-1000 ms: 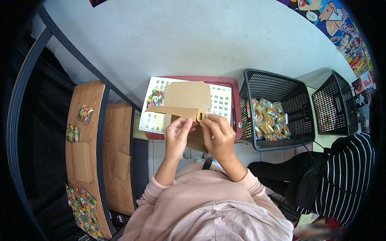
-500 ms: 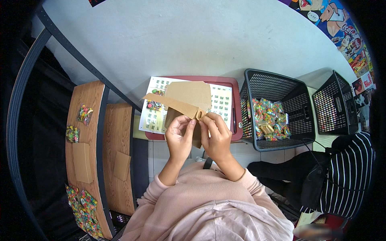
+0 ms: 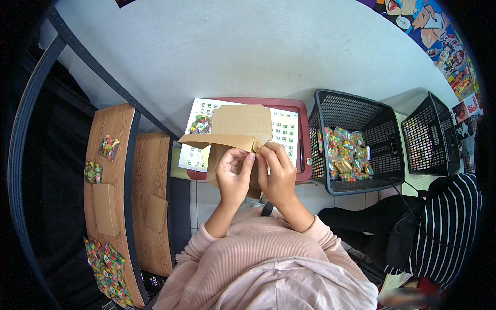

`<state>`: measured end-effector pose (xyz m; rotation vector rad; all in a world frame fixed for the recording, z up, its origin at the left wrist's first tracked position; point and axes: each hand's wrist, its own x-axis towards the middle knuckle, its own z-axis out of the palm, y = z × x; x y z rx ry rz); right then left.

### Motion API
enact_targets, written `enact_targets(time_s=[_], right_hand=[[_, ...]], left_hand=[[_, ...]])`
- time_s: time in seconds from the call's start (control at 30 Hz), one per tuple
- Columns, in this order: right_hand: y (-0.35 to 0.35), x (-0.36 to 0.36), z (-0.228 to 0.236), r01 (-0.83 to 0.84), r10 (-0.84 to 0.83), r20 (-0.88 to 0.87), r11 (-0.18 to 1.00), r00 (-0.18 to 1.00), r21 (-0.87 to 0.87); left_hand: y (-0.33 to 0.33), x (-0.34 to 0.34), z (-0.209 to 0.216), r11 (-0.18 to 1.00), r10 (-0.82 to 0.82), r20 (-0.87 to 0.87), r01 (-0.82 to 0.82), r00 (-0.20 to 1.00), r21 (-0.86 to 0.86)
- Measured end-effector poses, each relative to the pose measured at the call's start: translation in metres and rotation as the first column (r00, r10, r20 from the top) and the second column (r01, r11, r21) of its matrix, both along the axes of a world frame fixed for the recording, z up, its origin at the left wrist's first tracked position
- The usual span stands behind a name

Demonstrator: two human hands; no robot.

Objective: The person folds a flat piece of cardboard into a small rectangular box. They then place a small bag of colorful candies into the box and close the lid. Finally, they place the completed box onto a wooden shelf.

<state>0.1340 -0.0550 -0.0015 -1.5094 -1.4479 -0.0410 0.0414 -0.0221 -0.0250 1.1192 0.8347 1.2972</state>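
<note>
A partly folded brown cardboard box (image 3: 241, 121) is held up in front of me over a red-rimmed tray. My left hand (image 3: 233, 173) pinches the box's near edge, its thumb pointing up along the fold. Beside it, my right hand (image 3: 277, 169) grips the corner of the same box with thumb and fingertips. A long side flap (image 3: 206, 140) sticks out to the left. Under the box lie white sheets of printed labels (image 3: 285, 129), and a clear bag of colourful candy (image 3: 201, 124) shows at the box's left. The fingertips partly hide the corner fold.
A black mesh basket (image 3: 385, 150) with candy bags (image 3: 345, 152) stands right of the red tray (image 3: 308, 160); another basket (image 3: 431, 137) is farther right. Wooden shelves (image 3: 111, 129) on the left bear candy bags and flat boxes (image 3: 106, 209). A person in a striped top (image 3: 449, 227) is at right.
The side flap has tipped and swung slightly down, uncovering more of the candy bag. The corner tab between my fingertips is folded in further. Both hands have barely shifted.
</note>
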Motion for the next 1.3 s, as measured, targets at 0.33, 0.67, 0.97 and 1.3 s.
enact_targets(time_s=[0.33,0.67,0.97,1.3], right_hand=[[0.006,0.021,0.001,-0.14,0.138,0.023,0.985,0.99,0.1],[0.017,0.032,-0.013,-0.138,0.101,0.145,0.951,0.984,0.278],[0.024,0.033,-0.013,-0.173,0.115,0.206,0.942,0.972,0.289],[0.025,0.03,-0.009,-0.135,0.096,0.143,0.947,0.985,0.293]], left_hand=[[0.014,-0.013,0.006,0.797,-0.229,0.499,0.455,0.835,-0.396],[0.004,-0.006,0.021,0.728,-0.24,0.536,0.515,0.809,-0.452],[0.003,-0.006,0.014,0.723,-0.22,0.573,0.526,0.79,-0.448],[0.002,-0.006,0.006,0.775,-0.339,0.542,0.555,0.769,-0.302]])
